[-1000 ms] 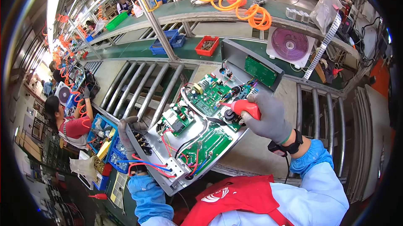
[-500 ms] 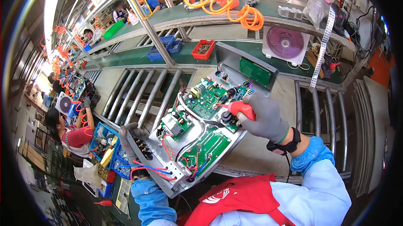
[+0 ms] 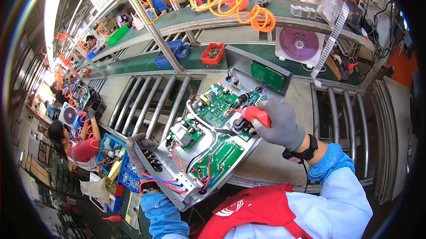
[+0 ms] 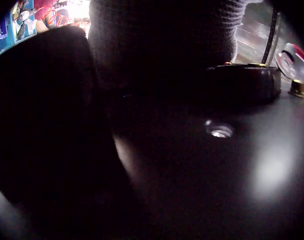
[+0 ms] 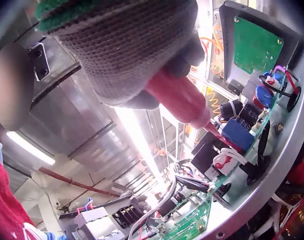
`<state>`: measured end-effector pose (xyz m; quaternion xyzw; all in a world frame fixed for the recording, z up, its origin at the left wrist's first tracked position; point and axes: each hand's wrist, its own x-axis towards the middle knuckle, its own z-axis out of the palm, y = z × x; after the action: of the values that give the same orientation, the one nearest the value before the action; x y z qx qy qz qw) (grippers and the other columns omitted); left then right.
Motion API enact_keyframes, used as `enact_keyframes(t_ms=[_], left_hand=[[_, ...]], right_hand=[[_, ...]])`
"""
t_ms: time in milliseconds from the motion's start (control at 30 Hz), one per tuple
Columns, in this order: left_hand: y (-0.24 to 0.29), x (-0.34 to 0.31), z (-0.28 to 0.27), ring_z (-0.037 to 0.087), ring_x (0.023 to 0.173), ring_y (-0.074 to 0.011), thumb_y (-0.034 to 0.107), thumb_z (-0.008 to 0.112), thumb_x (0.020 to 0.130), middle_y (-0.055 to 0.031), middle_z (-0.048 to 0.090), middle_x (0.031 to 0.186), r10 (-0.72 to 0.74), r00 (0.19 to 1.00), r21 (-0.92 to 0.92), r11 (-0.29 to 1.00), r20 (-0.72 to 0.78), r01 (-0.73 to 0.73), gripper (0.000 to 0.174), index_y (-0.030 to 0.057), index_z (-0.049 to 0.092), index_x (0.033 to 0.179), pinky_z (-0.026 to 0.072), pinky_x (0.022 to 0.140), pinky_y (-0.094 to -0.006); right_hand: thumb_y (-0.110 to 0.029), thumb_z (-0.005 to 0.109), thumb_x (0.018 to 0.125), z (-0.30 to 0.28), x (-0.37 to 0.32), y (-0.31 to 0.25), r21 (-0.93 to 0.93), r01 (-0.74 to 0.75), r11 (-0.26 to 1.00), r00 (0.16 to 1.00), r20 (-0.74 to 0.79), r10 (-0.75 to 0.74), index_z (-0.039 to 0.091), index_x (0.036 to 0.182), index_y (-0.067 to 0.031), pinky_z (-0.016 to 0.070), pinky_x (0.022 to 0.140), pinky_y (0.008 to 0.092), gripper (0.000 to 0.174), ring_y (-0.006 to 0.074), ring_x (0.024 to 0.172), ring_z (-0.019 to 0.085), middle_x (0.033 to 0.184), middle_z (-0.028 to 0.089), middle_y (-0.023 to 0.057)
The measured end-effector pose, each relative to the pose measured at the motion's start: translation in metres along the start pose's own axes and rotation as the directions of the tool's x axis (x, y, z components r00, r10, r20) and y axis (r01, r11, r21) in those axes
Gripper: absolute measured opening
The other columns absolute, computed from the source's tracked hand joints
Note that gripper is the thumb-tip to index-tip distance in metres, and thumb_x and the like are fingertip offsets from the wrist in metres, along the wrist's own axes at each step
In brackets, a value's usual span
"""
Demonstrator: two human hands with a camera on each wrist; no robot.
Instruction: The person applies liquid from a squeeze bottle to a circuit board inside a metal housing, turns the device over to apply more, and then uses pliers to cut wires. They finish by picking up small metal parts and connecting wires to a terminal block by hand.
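Note:
A grey metal chassis point(image 3: 209, 139) with green circuit boards point(image 3: 214, 106) lies tilted in front of the person. The gloved right hand point(image 3: 281, 125) grips a red squeeze bottle point(image 3: 256, 114), its thin tip over the upper board. In the right wrist view the bottle point(image 5: 179, 97) points down at parts beside a blue component point(image 5: 237, 134), and the glove point(image 5: 132, 50) wraps round it. The gloved left hand point(image 3: 138, 148) grips the chassis's left end wall, beside the black terminals. The left wrist view is dark, showing knitted glove point(image 4: 162, 35) against the metal panel point(image 4: 192, 170).
Metal rollers point(image 3: 153, 106) lie left of the chassis, and more rollers point(image 3: 348, 123) to its right. Blue bins point(image 3: 109, 152) with small parts stand near the left hand. A red bin point(image 3: 213, 54) and a purple fan point(image 3: 299, 45) are beyond. Another person point(image 3: 80, 148) works at far left.
The head view has shifted slightly. The right hand and red bottle have moved a little left with the tip still at the upper board; the left hand keeps its hold on the chassis wall.

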<state>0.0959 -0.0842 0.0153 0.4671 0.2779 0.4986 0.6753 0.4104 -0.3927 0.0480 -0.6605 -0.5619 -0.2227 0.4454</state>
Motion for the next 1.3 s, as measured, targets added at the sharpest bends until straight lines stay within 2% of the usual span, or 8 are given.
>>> enact_keyframes(t_ms=[433, 533, 700, 833, 1000, 1100, 1200, 1300], left_hand=[[-0.001, 0.001, 0.0, 0.052, 0.052, -0.0206, 0.056, 0.061, 0.091, -0.0046, 0.05, 0.057, 0.0, 1.0, -0.056, 0.998, 0.02, 0.001, 0.061, -0.0047, 0.061, 0.1, 0.0506, 0.056, -0.0375], [0.005, -0.006, 0.009, 0.058, 0.06, -0.0232, 0.054, 0.069, 0.086, -0.0068, 0.053, 0.058, -0.013, 1.0, -0.059, 0.998, 0.024, 0.015, 0.057, -0.0026, 0.067, 0.092, 0.05, 0.058, -0.0381], [0.003, -0.006, 0.007, 0.057, 0.057, -0.0221, 0.055, 0.065, 0.089, -0.0054, 0.052, 0.059, -0.005, 1.0, -0.065, 0.998, -0.004, 0.005, 0.059, -0.003, 0.064, 0.097, 0.0517, 0.058, -0.0378], [0.002, -0.003, 0.002, 0.058, 0.056, -0.0219, 0.056, 0.061, 0.092, -0.0046, 0.052, 0.059, -0.005, 0.999, -0.043, 0.999, 0.046, 0.007, 0.059, -0.0029, 0.063, 0.1, 0.0525, 0.058, -0.0374], [0.0, -0.002, 0.0, 0.058, 0.058, -0.0223, 0.057, 0.058, 0.093, -0.0049, 0.052, 0.059, 0.006, 1.0, -0.013, 1.0, 0.015, -0.006, 0.062, -0.0038, 0.063, 0.101, 0.0507, 0.057, -0.0371], [0.0, -0.003, 0.001, 0.059, 0.058, -0.0226, 0.057, 0.058, 0.093, -0.0054, 0.053, 0.06, 0.003, 1.0, -0.011, 1.0, 0.003, -0.003, 0.063, -0.0049, 0.063, 0.102, 0.0501, 0.057, -0.0373], [0.002, -0.004, 0.002, 0.059, 0.058, -0.0229, 0.056, 0.058, 0.093, -0.0059, 0.054, 0.06, 0.014, 1.0, 0.029, 0.999, 0.001, -0.014, 0.063, -0.0058, 0.062, 0.102, 0.0501, 0.057, -0.0368], [0.001, -0.004, 0.0, 0.059, 0.059, -0.023, 0.057, 0.057, 0.093, -0.0062, 0.055, 0.061, 0.025, 0.999, 0.04, 0.999, 0.02, -0.026, 0.064, -0.0062, 0.062, 0.103, 0.0502, 0.058, -0.0359]], right_hand=[[-0.018, 0.077, 0.07, 0.002, -0.006, 0.008, -0.032, 0.002, 0.999, 0.999, -0.034, -0.003, 0.062, 0.096, -0.0034, 0.0493, 0.056, 0.0399, 0.034, 0.0306, 0.062, 0.063, 0.078, 0.06, 0.0125], [-0.018, 0.077, 0.07, 0.0, -0.004, 0.008, -0.047, 0.016, 0.999, 0.998, -0.055, -0.019, 0.062, 0.097, -0.0035, 0.0492, 0.055, 0.0397, 0.034, 0.0305, 0.062, 0.063, 0.079, 0.06, 0.0124], [-0.019, 0.077, 0.07, 0.003, -0.004, 0.01, -0.057, 0.0, 0.998, 0.999, -0.052, -0.003, 0.062, 0.097, -0.0037, 0.0494, 0.055, 0.0401, 0.034, 0.0302, 0.063, 0.063, 0.079, 0.061, 0.0122], [-0.019, 0.077, 0.072, 0.001, -0.005, 0.011, -0.014, -0.058, 0.998, 0.998, -0.031, 0.058, 0.062, 0.1, -0.0027, 0.0526, 0.06, 0.0404, 0.036, 0.0324, 0.067, 0.066, 0.082, 0.063, 0.014], [-0.017, 0.077, 0.074, -0.021, 0.002, 0.001, 0.105, -0.199, 0.974, 0.98, 0.004, 0.199, 0.062, 0.105, -0.0014, 0.0554, 0.067, 0.039, 0.038, 0.0338, 0.076, 0.068, 0.087, 0.066, 0.0172], [-0.016, 0.077, 0.074, -0.029, 0.015, -0.001, 0.221, -0.284, 0.933, 0.952, -0.047, 0.301, 0.063, 0.104, -0.0009, 0.0551, 0.068, 0.0385, 0.036, 0.0321, 0.076, 0.068, 0.088, 0.066, 0.0168], [-0.015, 0.077, 0.075, -0.02, 0.027, 0.007, 0.15, -0.277, 0.949, 0.95, -0.106, 0.294, 0.063, 0.103, -0.0003, 0.055, 0.069, 0.0383, 0.035, 0.0312, 0.076, 0.068, 0.088, 0.066, 0.0159], [-0.021, 0.076, 0.075, -0.008, 0.037, 0.024, 0.089, -0.3, 0.95, 0.951, -0.046, 0.304, 0.063, 0.102, -0.002, 0.0544, 0.071, 0.0391, 0.036, 0.0333, 0.078, 0.068, 0.089, 0.066, 0.017]])
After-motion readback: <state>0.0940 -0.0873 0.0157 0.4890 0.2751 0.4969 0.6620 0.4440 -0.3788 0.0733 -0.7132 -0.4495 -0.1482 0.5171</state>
